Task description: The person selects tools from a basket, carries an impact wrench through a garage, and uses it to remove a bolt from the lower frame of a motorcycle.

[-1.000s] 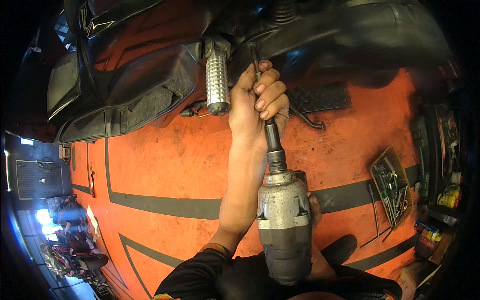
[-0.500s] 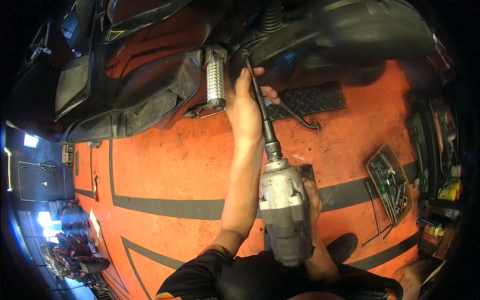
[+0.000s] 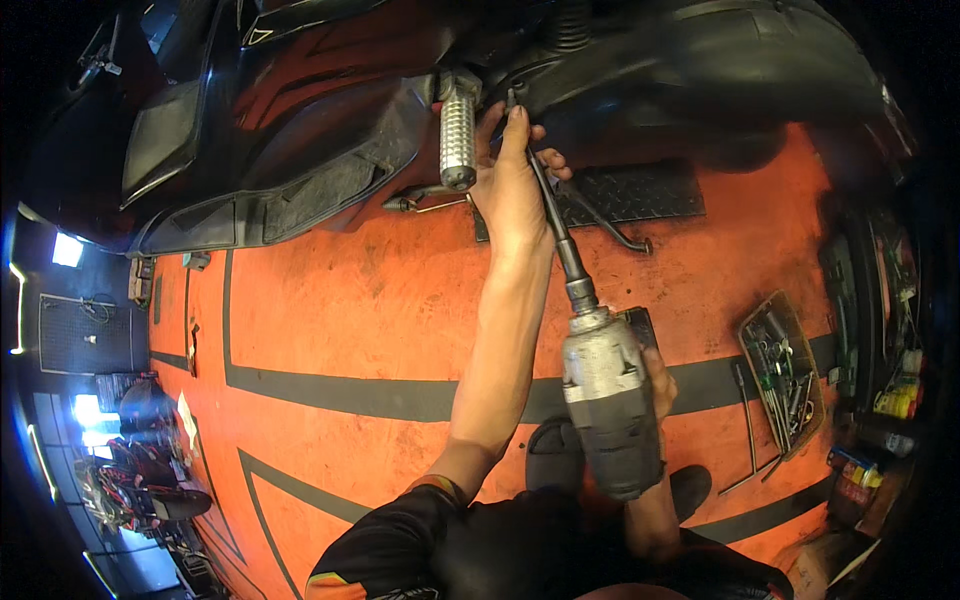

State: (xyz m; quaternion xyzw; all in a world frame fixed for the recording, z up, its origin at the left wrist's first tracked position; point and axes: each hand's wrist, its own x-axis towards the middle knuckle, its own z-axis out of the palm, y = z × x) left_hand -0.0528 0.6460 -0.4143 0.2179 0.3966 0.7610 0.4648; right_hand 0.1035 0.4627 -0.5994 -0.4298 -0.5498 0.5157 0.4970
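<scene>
My right hand point(image 3: 658, 385) is closed round the handle of a grey and black impact wrench point(image 3: 608, 400), partly hidden behind the tool's body. From its nose a long dark extension bar point(image 3: 555, 215) runs up and slightly left to the scooter's underside. My left hand point(image 3: 515, 185) is closed on the bar near its far end, just right of a ribbed silver footpeg point(image 3: 457, 140). The bar's tip meets a bolt spot point(image 3: 515, 88) on the dark scooter body point(image 3: 340, 120); the fit there is too dark to make out.
A bent stand lever point(image 3: 610, 232) and a black checkered plate point(image 3: 640, 195) lie below the scooter. On the right, a tray point(image 3: 760, 390) of hand tools rests on the orange floor point(image 3: 340, 310), with a long-handled tool point(image 3: 750, 430) beside it. A motorcycle point(image 3: 150, 490) stands far left.
The wrench has swung to the right, tilting the bar more, while my left hand has shifted right and up along it. The view has moved slightly too.
</scene>
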